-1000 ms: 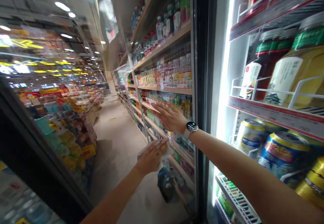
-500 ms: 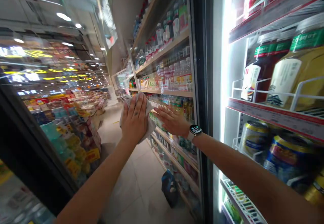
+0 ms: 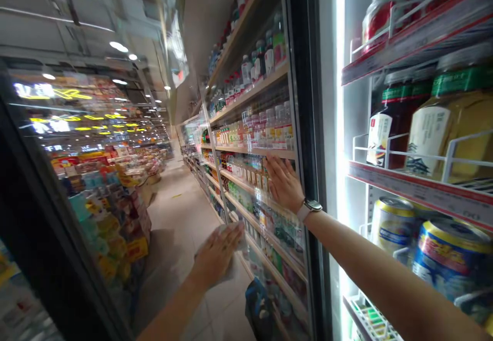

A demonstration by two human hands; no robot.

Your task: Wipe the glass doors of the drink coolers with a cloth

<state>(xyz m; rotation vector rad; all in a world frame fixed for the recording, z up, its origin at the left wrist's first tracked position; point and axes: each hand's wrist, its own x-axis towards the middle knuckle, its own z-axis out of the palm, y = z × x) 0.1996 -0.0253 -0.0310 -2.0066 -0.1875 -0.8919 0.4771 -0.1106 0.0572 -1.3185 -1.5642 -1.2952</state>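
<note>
My left hand [image 3: 216,254] lies over a pale grey cloth [image 3: 231,273] against the transparent pane of a black-framed cooler door [image 3: 310,105]. Motion smears the fingers, and the cloth shows around and below them. Higher and to the right, my right hand [image 3: 284,183] is stretched flat near the door's dark upright, palm toward the pane, with nothing in it. A watch [image 3: 313,205] sits on that wrist. Bottles on wooden shelves appear in the pane behind both hands.
On the right, lit cooler shelves hold large tea bottles [image 3: 449,120] and drink cans [image 3: 393,223] behind white wire guards. The door's other black edge [image 3: 34,176] slants along the left. A dark bag [image 3: 259,305] is low in the middle, and stacked goods [image 3: 111,218] line the aisle.
My left hand and the cloth have moved down and slightly right. My right hand has shifted right, toward the door's dark upright. The view has turned slightly.
</note>
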